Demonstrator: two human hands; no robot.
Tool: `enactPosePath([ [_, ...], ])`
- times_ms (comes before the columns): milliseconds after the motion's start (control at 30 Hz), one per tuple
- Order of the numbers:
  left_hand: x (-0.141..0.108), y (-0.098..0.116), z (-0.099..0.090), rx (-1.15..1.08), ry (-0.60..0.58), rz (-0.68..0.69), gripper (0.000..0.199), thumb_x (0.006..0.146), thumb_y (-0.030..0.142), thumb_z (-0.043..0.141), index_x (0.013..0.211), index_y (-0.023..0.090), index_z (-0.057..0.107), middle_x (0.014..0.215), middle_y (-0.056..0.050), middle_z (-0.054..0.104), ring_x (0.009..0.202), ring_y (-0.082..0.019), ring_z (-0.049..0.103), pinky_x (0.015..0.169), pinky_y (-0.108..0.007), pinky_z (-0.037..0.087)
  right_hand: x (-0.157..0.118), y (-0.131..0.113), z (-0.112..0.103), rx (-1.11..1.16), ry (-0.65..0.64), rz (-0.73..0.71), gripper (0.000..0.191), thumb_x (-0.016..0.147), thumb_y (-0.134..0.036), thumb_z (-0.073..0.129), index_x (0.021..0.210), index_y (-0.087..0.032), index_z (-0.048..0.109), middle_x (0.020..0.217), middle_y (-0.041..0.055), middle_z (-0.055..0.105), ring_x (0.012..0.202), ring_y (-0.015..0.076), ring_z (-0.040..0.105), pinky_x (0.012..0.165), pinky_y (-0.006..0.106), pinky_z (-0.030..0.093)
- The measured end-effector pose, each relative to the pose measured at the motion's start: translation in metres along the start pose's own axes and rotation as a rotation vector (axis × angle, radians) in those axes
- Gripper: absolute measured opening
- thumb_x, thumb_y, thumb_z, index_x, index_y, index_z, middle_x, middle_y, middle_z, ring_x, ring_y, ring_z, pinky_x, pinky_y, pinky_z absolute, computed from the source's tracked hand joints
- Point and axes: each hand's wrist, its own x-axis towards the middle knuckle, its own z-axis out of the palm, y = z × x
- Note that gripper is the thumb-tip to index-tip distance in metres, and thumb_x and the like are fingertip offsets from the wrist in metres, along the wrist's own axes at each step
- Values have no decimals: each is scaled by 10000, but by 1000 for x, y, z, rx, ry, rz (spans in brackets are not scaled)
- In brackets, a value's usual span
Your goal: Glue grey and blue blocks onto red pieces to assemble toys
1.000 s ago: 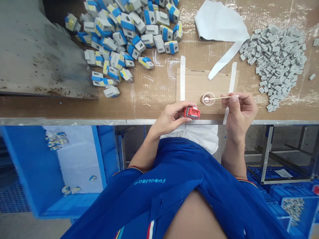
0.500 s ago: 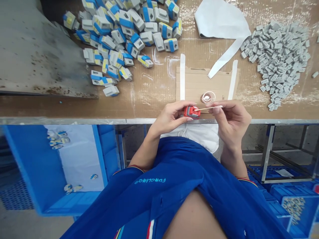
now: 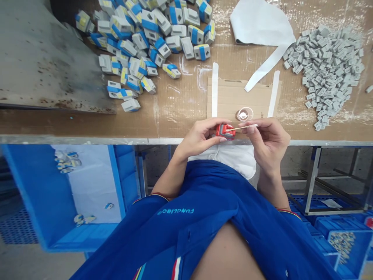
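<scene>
Near the table's front edge, my left hand (image 3: pixel 199 137) grips a small red and grey block-shaped part (image 3: pixel 223 132) between thumb and fingers. My right hand (image 3: pixel 268 140) pinches a thin cotton swab (image 3: pixel 242 127); its white tip shows by the thumb, and the other end touches the right part of the red block. Just beyond the hands, a small clear cup (image 3: pixel 244 114) with something white inside stands on a cardboard sheet (image 3: pixel 230 93), which white tape strips hold at both sides.
Many grey blocks with blue and yellow bands (image 3: pixel 140 42) lie heaped at back left, beside a stained metal panel (image 3: pixel 52 62). Small grey pieces (image 3: pixel 329 66) form a pile at right. White cloth (image 3: pixel 262 23) lies at the back. Blue crates (image 3: pixel 122 171) stand below the table edge.
My right hand has shifted slightly left with the swab, whose end sits a little further left on the red block. My left hand still holds the block, which is turned slightly.
</scene>
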Motion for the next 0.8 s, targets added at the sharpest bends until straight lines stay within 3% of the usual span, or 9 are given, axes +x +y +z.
enactPosePath([
  [333, 0, -1, -1, 5, -16, 19, 522, 914, 317, 883, 1409, 212, 754, 1368, -136, 803, 1211, -252, 812, 1021, -329, 680, 2, -2, 2, 77, -15, -48, 53, 1024, -288, 785, 1072, -309, 792, 999, -17, 873, 925, 171, 861, 806, 306, 699],
  [800, -1, 1, -2, 33, -23, 16, 514, 935, 303, 862, 1428, 214, 745, 1388, -136, 785, 1217, -248, 803, 995, -307, 684, 0, -2, -1, -154, -15, -231, 127, 1030, -237, 756, 1127, -309, 795, 1038, -10, 877, 922, 176, 852, 802, 316, 689],
])
